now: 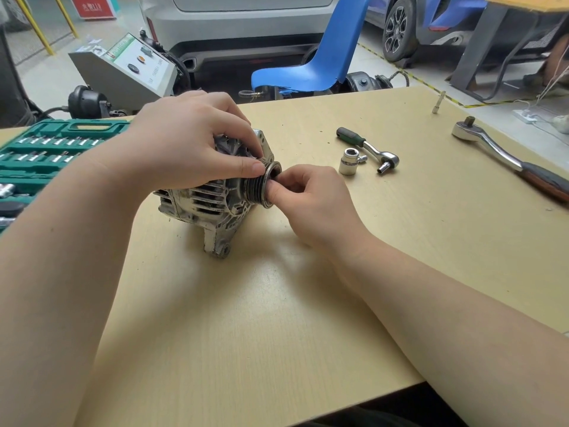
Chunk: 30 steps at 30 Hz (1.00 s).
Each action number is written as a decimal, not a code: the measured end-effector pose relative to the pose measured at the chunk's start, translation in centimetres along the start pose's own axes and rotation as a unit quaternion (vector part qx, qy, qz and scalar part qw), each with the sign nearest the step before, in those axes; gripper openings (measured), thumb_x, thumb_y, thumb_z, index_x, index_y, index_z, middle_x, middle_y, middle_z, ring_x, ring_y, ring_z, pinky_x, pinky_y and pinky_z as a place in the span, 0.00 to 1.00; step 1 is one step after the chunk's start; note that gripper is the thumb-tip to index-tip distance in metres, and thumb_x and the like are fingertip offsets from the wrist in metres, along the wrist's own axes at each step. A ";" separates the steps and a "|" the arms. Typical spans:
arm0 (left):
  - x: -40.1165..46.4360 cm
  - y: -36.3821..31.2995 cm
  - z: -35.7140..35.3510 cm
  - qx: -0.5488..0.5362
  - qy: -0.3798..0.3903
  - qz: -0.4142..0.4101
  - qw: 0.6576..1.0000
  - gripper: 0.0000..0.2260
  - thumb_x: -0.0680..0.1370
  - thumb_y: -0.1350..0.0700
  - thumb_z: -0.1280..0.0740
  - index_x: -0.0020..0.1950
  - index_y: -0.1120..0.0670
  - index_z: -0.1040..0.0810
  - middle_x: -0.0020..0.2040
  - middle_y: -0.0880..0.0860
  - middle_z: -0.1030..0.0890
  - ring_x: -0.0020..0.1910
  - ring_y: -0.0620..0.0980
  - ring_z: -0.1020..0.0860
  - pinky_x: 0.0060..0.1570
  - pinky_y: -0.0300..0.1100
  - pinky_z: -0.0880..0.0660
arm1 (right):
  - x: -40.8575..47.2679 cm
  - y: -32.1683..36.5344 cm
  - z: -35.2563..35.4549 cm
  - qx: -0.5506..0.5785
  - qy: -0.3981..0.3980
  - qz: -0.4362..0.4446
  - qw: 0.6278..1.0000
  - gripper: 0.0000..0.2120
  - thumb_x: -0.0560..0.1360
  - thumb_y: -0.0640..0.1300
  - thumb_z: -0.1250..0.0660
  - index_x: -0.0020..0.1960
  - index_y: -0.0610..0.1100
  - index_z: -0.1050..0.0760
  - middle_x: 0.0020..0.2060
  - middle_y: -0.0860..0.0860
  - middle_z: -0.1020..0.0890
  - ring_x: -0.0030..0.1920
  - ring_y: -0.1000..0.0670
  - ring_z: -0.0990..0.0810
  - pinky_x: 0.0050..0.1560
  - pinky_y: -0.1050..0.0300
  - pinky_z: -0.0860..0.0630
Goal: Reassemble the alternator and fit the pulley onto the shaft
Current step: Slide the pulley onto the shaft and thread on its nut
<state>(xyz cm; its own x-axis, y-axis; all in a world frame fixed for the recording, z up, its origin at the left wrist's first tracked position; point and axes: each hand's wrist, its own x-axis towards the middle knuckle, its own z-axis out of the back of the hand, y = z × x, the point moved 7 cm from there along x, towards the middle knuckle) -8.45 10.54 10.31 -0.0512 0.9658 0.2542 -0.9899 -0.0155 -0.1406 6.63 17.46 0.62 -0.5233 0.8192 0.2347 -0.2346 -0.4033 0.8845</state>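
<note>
A worn grey alternator [203,204] lies on its side in the middle of the wooden table [277,303], its shaft end facing right. The grooved pulley [257,188] sits on that end. My left hand [191,140] reaches over the housing from above, thumb and fingers holding the pulley's upper rim. My right hand [304,198] is at the pulley's open face, thumb and fingertips pinched together inside its bore. What they pinch is hidden, as is the shaft tip.
A green socket set case [46,149] lies open at the left. A small ratchet [369,149] and a loose socket [349,161] lie right of the alternator. A large ratchet [508,158] sits at the far right, with a small bit [437,101] standing behind.
</note>
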 end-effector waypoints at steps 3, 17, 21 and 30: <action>0.0 0.0 0.0 -0.003 -0.003 -0.001 1.000 0.20 0.68 0.21 0.41 0.50 0.26 0.18 0.62 0.36 0.22 0.68 0.45 0.27 0.61 0.57 0.27 | 0.3 -0.5 -0.2 0.070 0.018 -0.067 0.995 0.17 0.70 0.55 0.27 0.38 0.40 0.18 0.27 0.55 0.25 0.26 0.55 0.32 0.28 0.61 0.35; 0.1 0.1 -0.1 0.004 -0.002 -0.005 1.000 0.20 0.69 0.21 0.41 0.52 0.27 0.18 0.63 0.35 0.22 0.68 0.46 0.27 0.59 0.57 0.26 | -0.2 0.6 0.4 -0.001 -0.008 0.054 0.999 0.04 0.74 0.48 0.25 0.46 0.48 0.14 0.35 0.58 0.15 0.35 0.61 0.21 0.38 0.67 0.30; 0.1 0.1 -0.1 0.001 0.000 -0.003 1.000 0.20 0.69 0.21 0.40 0.51 0.27 0.17 0.63 0.35 0.22 0.68 0.45 0.27 0.60 0.58 0.26 | 0.1 0.1 0.0 -0.013 -0.007 0.005 1.000 0.12 0.76 0.53 0.28 0.39 0.46 0.16 0.25 0.60 0.23 0.28 0.59 0.28 0.29 0.69 0.36; 0.1 0.1 -0.1 0.000 0.001 0.001 1.000 0.22 0.68 0.20 0.41 0.52 0.27 0.17 0.63 0.35 0.22 0.68 0.46 0.27 0.61 0.58 0.26 | -0.2 0.4 0.5 0.018 -0.031 0.042 0.998 0.05 0.73 0.50 0.25 0.46 0.50 0.15 0.31 0.63 0.20 0.33 0.61 0.24 0.36 0.69 0.34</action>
<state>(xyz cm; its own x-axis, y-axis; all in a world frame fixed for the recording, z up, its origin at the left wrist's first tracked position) -8.55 10.61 10.26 -0.0533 0.9661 0.2527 -0.9898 -0.0176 -0.1415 7.04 17.30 1.14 -0.4886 0.8069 0.3320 -0.1619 -0.4578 0.8742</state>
